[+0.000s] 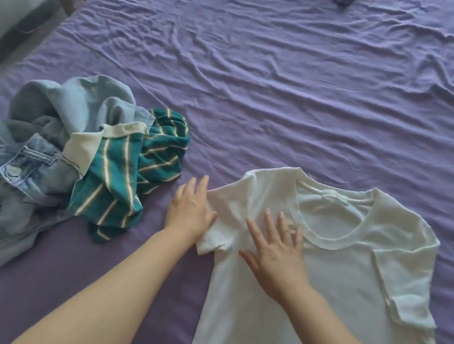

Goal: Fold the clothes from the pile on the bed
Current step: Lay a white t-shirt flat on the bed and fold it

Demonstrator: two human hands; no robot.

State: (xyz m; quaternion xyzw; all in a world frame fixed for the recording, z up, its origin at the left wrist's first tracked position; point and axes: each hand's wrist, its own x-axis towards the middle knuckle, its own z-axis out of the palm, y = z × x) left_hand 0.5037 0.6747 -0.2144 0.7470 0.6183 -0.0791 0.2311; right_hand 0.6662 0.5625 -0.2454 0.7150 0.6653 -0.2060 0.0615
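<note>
Tee (334,295) white, flat on bed (293,92); left hand (189,213) at sleeve, right hand (277,252) on chest, fingers straight, gripping nothing.

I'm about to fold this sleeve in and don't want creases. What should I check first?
1. White T-shirt spread flat, front up: ok.
2. Right hand flat on its chest: ok.
3. Left hand touching the sleeve: ok.
4. Clothes pile apart from the shirt: ok.
5. Bed sheet smooth: not ok, wrinkled.
6. Hem straight: cannot tell, out of frame.
</note>
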